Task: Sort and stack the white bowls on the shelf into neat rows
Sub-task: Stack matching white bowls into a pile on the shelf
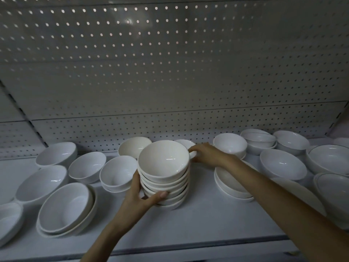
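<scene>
Perforated back panel [170, 72] behind a white shelf [198, 220]; sorting judged partly done. One stack of bowls [166, 178] stands mid-shelf, mouths upward, long axis roughly vertical. Left hand [139, 197] grips its lower left side; right hand [205, 154], apart, pinches the rim of a small bowl [186, 143] just behind. Loose bowls [86, 165] left and right remain unsorted

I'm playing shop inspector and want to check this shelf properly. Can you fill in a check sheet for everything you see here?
Surface: flat white shelf, dimly lit.
Job's things: tall stack of round white bowls in the middle; more white bowls, single or nested, scattered on both sides, not in rows.
Clutter: nothing seen.
Hands: left hand grips the stack's lower bowls; right hand is at its far rim, grip unclear.
Cables: nothing seen.
Surroundings: white perforated back panel behind the shelf.
</scene>
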Motion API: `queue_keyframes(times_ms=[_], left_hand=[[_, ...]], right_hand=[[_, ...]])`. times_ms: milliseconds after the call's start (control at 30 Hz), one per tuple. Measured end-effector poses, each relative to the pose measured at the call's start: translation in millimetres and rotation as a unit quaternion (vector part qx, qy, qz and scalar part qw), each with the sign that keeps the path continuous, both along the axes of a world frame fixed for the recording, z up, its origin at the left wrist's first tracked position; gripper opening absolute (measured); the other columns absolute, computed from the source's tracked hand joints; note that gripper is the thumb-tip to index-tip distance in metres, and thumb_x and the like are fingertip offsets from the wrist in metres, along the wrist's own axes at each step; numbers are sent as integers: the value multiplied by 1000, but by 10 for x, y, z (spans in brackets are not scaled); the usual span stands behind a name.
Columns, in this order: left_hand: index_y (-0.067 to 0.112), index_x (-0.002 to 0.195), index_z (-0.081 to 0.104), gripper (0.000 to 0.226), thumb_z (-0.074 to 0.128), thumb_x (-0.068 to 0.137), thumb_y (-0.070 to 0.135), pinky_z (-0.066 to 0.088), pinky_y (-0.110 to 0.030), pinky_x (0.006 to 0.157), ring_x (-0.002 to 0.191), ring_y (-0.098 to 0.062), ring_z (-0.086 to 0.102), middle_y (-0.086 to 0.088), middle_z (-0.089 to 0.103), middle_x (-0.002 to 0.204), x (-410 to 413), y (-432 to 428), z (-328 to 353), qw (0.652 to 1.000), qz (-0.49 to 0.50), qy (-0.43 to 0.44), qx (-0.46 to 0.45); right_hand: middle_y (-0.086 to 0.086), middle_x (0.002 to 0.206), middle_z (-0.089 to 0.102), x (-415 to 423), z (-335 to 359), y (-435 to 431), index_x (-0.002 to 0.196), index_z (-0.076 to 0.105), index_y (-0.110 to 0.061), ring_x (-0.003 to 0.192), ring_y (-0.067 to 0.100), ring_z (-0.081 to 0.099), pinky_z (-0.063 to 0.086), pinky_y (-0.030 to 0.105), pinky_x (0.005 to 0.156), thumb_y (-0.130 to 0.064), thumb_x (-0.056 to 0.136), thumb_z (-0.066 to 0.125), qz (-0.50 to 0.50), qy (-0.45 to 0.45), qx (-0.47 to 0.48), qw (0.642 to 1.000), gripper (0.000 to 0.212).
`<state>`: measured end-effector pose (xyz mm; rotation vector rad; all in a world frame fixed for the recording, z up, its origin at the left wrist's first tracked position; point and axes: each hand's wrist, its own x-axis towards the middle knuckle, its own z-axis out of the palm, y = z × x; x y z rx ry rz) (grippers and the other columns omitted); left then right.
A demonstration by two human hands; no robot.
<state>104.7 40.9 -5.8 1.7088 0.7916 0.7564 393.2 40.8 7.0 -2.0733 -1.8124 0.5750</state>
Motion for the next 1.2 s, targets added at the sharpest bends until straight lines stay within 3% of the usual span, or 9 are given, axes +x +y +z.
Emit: queue_keyframes(times_ms=[67, 133, 300, 400, 533, 700, 833, 933, 1200], left_hand=[[37, 143, 26, 114, 80, 47, 65, 42, -8, 93, 125, 9, 43, 20, 45, 140, 8, -26, 3, 1000, 1, -10, -10], [35, 144, 25, 109, 80, 52, 54, 43, -4, 84, 125, 10, 42, 19, 44, 141, 16, -53, -5, 999, 2, -26, -26], [34, 147, 22, 112, 82, 54, 55, 37, -4, 96, 132, 6, 37, 23, 40, 145, 29, -96, -66, 999, 16, -42, -14], [30, 148, 21, 116, 85, 53, 48, 35, -7, 101, 132, 7, 38, 22, 41, 144, 71, -115, -110, 999, 22, -42, 2], [34, 148, 19, 121, 86, 49, 55, 35, -29, 112, 130, 3, 43, 21, 44, 143, 93, -138, -173, 998, 28, -50, -3], [41, 138, 20, 120, 88, 40, 59, 33, -2, 96, 128, 13, 39, 21, 38, 144, 143, -198, -169, 996, 26, -79, 19], [42, 137, 28, 120, 89, 36, 59, 40, -7, 95, 125, 3, 48, 21, 48, 139, 144, -158, -269, 995, 40, -91, 17], [37, 140, 31, 117, 91, 40, 41, 41, -21, 104, 126, -2, 49, 17, 50, 139, 154, -95, -336, 995, 38, -86, 26], [38, 132, 37, 99, 88, 47, 32, 40, -7, 93, 120, 5, 50, 22, 52, 131, 402, 89, -323, 995, 16, -95, 27]], right_hand=[[1, 124, 62, -17, -56, 53, 115, 66, -26, 109, 20, 58, 45, 32, 90, -31, 84, 66, 5, -12, -12, 1000, 31], [-1, 113, 68, -18, -81, 79, 107, 70, -24, 98, 18, 62, 49, 36, 89, -27, 84, 65, 17, -19, -22, 999, 23], [-2, 94, 70, -2, -81, 90, 87, 72, -22, 83, 17, 63, 51, 34, 78, -18, 85, 62, 1, -60, 22, 998, 11], [-1, 79, 65, 23, -44, 92, 73, 63, -16, 75, 16, 60, 42, 31, 65, -8, 86, 57, -18, -70, 60, 996, 17], [-7, 74, 60, 34, 26, 32, 75, 60, -14, 68, 1, 54, 38, 25, 58, -5, 87, 53, -52, -53, 76, 994, 17], [4, 81, 66, 59, 176, -135, 76, 62, -13, 79, 22, 61, 48, 38, 74, -14, 85, 62, -93, 7, 135, 986, 9], [1, 87, 66, 57, 373, -316, 89, 67, -9, 84, 18, 58, 44, 34, 77, -13, 85, 64, -116, 40, 191, 974, 6], [8, 83, 65, 64, 503, -456, 85, 68, -3, 79, 19, 56, 40, 28, 71, -4, 83, 63, -119, 47, 226, 966, 5], [-2, 86, 60, 95, 770, -832, 94, 68, -5, 76, 5, 52, 34, 3, 64, -3, 86, 62, -167, 45, 289, 941, 11]])
